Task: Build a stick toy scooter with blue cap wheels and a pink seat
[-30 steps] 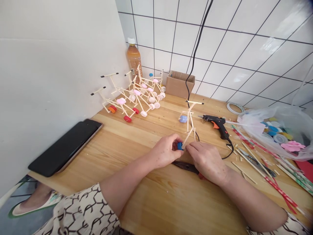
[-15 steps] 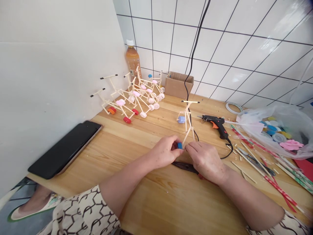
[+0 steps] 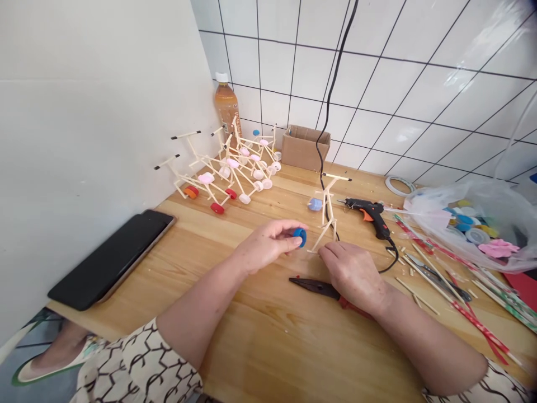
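Note:
Between the thumb and fingers of my left hand (image 3: 266,244) is a blue bottle cap (image 3: 301,237), its hollow side partly showing. My right hand (image 3: 354,274) is closed at the near end of a small tricycle model made of thin wooden sticks (image 3: 328,211); its fingertips pinch the stick axle there. The model stands on the table with a pale blue cap wheel (image 3: 315,204) at its far end and black-tipped handlebars. A small gap separates the blue cap from the axle. Pliers (image 3: 314,286) lie partly under my right hand.
Several finished stick tricycles (image 3: 232,163) stand at the back left near a drink bottle (image 3: 227,103) and a cardboard box (image 3: 305,148). A glue gun (image 3: 369,212) lies right of the model. Farther right are scissors (image 3: 440,280), sticks and a bag of caps (image 3: 478,224). A phone (image 3: 111,257) lies left.
My left hand has drawn back left from the axle with the blue cap, which now shows more fully. The model has tilted or turned slightly, its handlebars shifting right. My right hand stays nearly in place.

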A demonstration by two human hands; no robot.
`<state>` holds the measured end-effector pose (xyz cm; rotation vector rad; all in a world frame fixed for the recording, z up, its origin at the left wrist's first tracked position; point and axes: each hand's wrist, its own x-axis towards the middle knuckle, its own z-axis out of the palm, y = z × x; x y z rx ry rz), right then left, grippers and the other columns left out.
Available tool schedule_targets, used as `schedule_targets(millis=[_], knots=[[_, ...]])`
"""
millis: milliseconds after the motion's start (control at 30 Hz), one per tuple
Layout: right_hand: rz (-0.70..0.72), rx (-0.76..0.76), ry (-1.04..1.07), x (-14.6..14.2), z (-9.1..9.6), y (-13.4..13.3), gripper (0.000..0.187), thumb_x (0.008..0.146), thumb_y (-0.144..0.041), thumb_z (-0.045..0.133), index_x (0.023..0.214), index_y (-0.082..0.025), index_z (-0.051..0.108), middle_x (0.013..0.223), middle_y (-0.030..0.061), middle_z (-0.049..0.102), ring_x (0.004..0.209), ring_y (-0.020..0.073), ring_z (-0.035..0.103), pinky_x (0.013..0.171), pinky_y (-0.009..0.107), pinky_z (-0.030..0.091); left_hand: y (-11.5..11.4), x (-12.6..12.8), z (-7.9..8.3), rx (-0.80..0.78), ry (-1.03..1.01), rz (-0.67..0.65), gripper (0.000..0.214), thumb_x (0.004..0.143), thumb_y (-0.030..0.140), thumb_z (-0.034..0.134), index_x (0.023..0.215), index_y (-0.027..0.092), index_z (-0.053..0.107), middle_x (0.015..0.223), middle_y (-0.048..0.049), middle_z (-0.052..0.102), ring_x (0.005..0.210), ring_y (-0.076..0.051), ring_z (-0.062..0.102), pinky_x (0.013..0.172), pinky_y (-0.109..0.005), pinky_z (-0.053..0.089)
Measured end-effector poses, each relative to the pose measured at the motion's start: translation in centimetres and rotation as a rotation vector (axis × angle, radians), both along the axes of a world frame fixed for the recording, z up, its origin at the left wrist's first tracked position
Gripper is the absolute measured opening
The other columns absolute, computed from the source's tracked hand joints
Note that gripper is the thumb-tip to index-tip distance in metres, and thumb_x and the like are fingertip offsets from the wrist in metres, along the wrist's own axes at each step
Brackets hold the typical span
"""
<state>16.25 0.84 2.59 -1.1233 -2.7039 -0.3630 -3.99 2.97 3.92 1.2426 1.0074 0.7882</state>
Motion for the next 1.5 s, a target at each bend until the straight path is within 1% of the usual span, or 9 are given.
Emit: schedule_targets(millis=[200, 400, 600, 767, 933, 1067, 1167, 1267, 1500], knots=[[-0.047, -0.060, -0.085, -0.3, 0.2, -0.1, 0.020, 0.076, 0.001, 0.048, 0.068, -0.014, 0.059, 0.065, 0.0054, 0.059, 0.059, 0.0163, 0.048, 0.054, 0.028, 0.026, -0.1, -0.2, 0.2, -0.135, -0.344, -0.170, 0.028, 0.075, 0.019, 0.064, 0.103, 0.015, 0.065, 0.086, -0.0055, 0.066, 0.076, -0.015, 0.061, 0.065, -0.027, 0.048], [-0.095, -0.184, -0.169, -0.4, 0.4, -0.2, 0.020, 0.079, -0.001, 0.047, 0.081, -0.013, 0.063, 0.074, 0.0086, 0.063, 0.065, 0.0173, 0.053, 0.056, 0.028, 0.031, -0.3, -0.2, 0.3, -0.124, -0.414, -0.254, 0.030, 0.074, 0.021, 0.068, 0.103, 0.014, 0.065, 0.091, -0.0088, 0.068, 0.082, -0.016, 0.063, 0.070, -0.028, 0.049], [-0.100, -0.208, -0.197, -0.6, 0.3, -0.4, 0.019, 0.078, -0.003, 0.050, 0.087, -0.012, 0.064, 0.080, 0.0103, 0.065, 0.068, 0.0194, 0.056, 0.056, 0.028, 0.034, -0.5, -0.3, 0.4, -0.115, -0.432, -0.285, 0.029, 0.070, 0.019, 0.071, 0.099, 0.013, 0.064, 0.092, -0.0090, 0.067, 0.084, -0.017, 0.061, 0.074, -0.031, 0.050], [-0.052, -0.144, -0.131, -0.4, 0.4, -0.7, 0.023, 0.078, 0.000, 0.047, 0.087, -0.012, 0.063, 0.078, 0.0092, 0.064, 0.065, 0.0173, 0.055, 0.055, 0.027, 0.035, -0.5, -0.3, 0.4, -0.112, -0.443, -0.288, 0.030, 0.067, 0.017, 0.072, 0.096, 0.013, 0.063, 0.088, -0.0062, 0.064, 0.080, -0.015, 0.059, 0.072, -0.029, 0.050], [0.041, 0.091, 0.143, -0.3, 1.6, -1.7, 0.021, 0.086, -0.011, 0.045, 0.068, -0.014, 0.057, 0.064, 0.0055, 0.058, 0.059, 0.0148, 0.051, 0.054, 0.026, 0.036, -0.7, 0.1, 0.5, -0.156, -0.448, -0.206, 0.029, 0.064, 0.017, 0.075, 0.088, 0.012, 0.059, 0.080, -0.0041, 0.065, 0.073, -0.013, 0.061, 0.072, -0.028, 0.047], [0.063, 0.129, 0.312, -0.7, 2.4, -2.6, 0.013, 0.086, -0.023, 0.054, 0.092, -0.012, 0.058, 0.080, 0.0092, 0.065, 0.071, 0.0173, 0.057, 0.063, 0.028, 0.043, -1.1, 0.8, 0.4, -0.239, -0.459, -0.170, 0.031, 0.063, 0.020, 0.076, 0.086, 0.013, 0.056, 0.077, -0.0017, 0.064, 0.069, -0.012, 0.062, 0.070, -0.029, 0.047], [0.029, 0.017, 0.375, -1.0, 2.4, -3.1, 0.012, 0.087, -0.021, 0.052, 0.094, -0.014, 0.058, 0.080, 0.0081, 0.064, 0.071, 0.0172, 0.057, 0.063, 0.029, 0.043, -1.4, 1.1, 0.4, -0.223, -0.447, -0.167, 0.030, 0.063, 0.021, 0.076, 0.084, 0.013, 0.056, 0.074, 0.0000, 0.063, 0.066, -0.010, 0.060, 0.070, -0.028, 0.047], [-0.004, -0.190, 0.500, -1.0, 2.4, -3.3, 0.013, 0.087, -0.017, 0.047, 0.094, -0.016, 0.058, 0.076, 0.0052, 0.061, 0.069, 0.0152, 0.055, 0.061, 0.027, 0.042, -1.5, 1.3, 0.4, -0.173, -0.398, -0.184, 0.029, 0.065, 0.026, 0.076, 0.082, 0.013, 0.056, 0.073, -0.0006, 0.063, 0.066, -0.011, 0.060, 0.067, -0.027, 0.048], [-0.214, -0.858, 0.995, -0.9, 3.2, -3.9, 0.019, 0.087, -0.034, 0.051, 0.086, -0.017, 0.060, 0.073, 0.0020, 0.061, 0.064, 0.0127, 0.053, 0.059, 0.025, 0.042, -1.6, 1.5, 0.0, -0.154, -0.376, -0.249, 0.035, 0.070, 0.045, 0.069, 0.080, 0.012, 0.059, 0.070, -0.0036, 0.064, 0.061, -0.013, 0.063, 0.058, -0.026, 0.049]])
